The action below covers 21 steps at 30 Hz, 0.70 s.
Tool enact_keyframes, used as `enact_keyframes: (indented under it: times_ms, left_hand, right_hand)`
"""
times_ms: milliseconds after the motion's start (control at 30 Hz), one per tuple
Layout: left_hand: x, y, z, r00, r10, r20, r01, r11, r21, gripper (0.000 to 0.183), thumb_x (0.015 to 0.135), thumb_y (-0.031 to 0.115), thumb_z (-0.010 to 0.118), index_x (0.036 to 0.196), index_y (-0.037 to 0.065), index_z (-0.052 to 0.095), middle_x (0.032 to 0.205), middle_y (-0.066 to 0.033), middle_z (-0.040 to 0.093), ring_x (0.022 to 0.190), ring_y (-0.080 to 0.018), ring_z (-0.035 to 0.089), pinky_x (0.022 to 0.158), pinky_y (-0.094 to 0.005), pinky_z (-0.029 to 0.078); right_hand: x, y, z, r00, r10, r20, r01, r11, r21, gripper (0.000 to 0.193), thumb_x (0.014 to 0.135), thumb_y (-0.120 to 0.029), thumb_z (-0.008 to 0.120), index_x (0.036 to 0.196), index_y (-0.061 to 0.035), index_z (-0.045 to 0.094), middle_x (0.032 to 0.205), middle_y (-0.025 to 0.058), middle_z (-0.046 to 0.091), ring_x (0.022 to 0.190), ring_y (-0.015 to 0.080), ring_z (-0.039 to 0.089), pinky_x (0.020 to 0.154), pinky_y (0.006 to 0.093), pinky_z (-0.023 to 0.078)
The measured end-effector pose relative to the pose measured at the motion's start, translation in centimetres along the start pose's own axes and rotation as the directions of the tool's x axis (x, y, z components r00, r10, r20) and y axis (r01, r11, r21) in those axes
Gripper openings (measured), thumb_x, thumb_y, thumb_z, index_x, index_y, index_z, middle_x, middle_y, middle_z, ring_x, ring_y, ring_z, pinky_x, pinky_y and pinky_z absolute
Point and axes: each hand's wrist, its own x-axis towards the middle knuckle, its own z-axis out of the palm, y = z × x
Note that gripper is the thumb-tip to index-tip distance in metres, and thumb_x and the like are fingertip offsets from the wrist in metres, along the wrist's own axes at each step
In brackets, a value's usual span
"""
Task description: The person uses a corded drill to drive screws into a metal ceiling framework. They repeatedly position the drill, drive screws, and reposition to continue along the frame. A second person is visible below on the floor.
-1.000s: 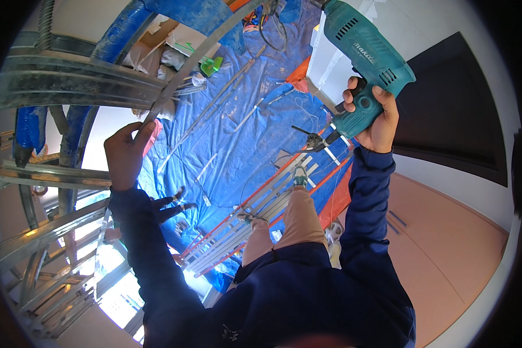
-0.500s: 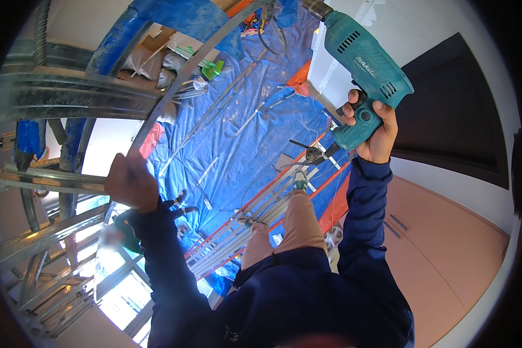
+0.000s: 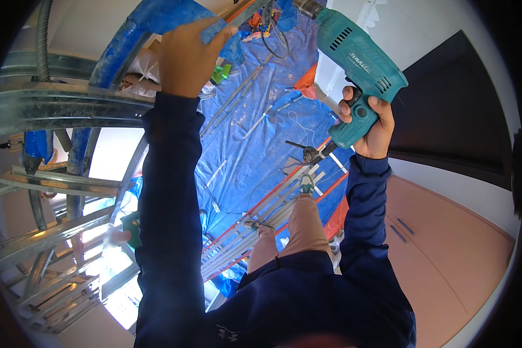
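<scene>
My right hand (image 3: 372, 124) is closed around the handle of a teal power drill (image 3: 362, 55). The drill's metal chuck (image 3: 308, 7) points up and left, and its tip runs out of the picture. My left hand (image 3: 187, 58) is raised at the upper left, with thumb and a finger stretched apart. Between them passes a thin metal channel (image 3: 246, 13), partly hidden behind the hand and forearm; whether the hand touches it I cannot tell. A pipe in blue wrapping (image 3: 119, 49) lies close beside this hand.
Metal framing studs (image 3: 58, 107) fill the left side. Below, a blue tarp (image 3: 272, 151) covers the floor, with loose strips and an orange-railed ladder-like stack (image 3: 272, 214) by my feet. Another person's hand (image 3: 117, 236) shows at lower left. A dark panel (image 3: 452, 116) and pink cabinet (image 3: 441, 249) stand right.
My left hand has moved up and right along the metal channel, from a blurred fist to spread thumb and finger. The drill has shifted slightly left, still in my right hand.
</scene>
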Motion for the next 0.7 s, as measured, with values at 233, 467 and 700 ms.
enact_keyframes:
  times_ms: [233, 467, 700]
  left_hand:
    - [1.5, -0.7, 3.2, 0.978, 0.116, -0.174, -0.124, 0.992, -0.032, 0.039, 0.087, 0.044, 0.077, 0.101, 0.008, 0.081, 0.063, -0.0155, 0.063, 0.06, -0.032, 0.063, 0.06, -0.0437, 0.049]
    - [1.8, -2.0, 4.2, 0.982, 0.134, -0.13, -0.138, 0.99, -0.022, 0.041, 0.089, 0.046, 0.076, 0.095, 0.006, 0.08, 0.052, -0.0115, 0.055, 0.048, -0.0245, 0.054, 0.052, -0.042, 0.043]
    - [1.8, -1.7, 3.9, 0.991, 0.098, -0.09, -0.104, 0.993, -0.054, 0.042, 0.089, 0.047, 0.075, 0.093, 0.005, 0.08, 0.052, -0.0102, 0.054, 0.048, -0.0226, 0.053, 0.052, -0.0413, 0.041]
  right_hand:
    - [-0.1, 0.3, 0.1, 1.0, -0.001, -0.03, 0.0, 1.0, -0.025, 0.049, 0.091, -0.021, 0.059, 0.131, 0.0059, 0.051, 0.102, 0.0181, 0.067, 0.08, 0.0245, 0.061, 0.066, 0.0312, 0.051]
    - [0.1, 0.3, -0.1, 1.0, -0.029, 0.006, 0.029, 0.999, -0.017, 0.048, 0.093, -0.02, 0.059, 0.133, 0.0056, 0.051, 0.102, 0.0177, 0.066, 0.08, 0.0238, 0.061, 0.065, 0.0311, 0.052]
    - [0.3, 0.4, -0.2, 1.0, -0.026, 0.017, 0.026, 0.999, 0.019, 0.049, 0.093, -0.021, 0.059, 0.133, 0.0055, 0.05, 0.103, 0.0184, 0.065, 0.08, 0.0247, 0.061, 0.065, 0.0311, 0.052]
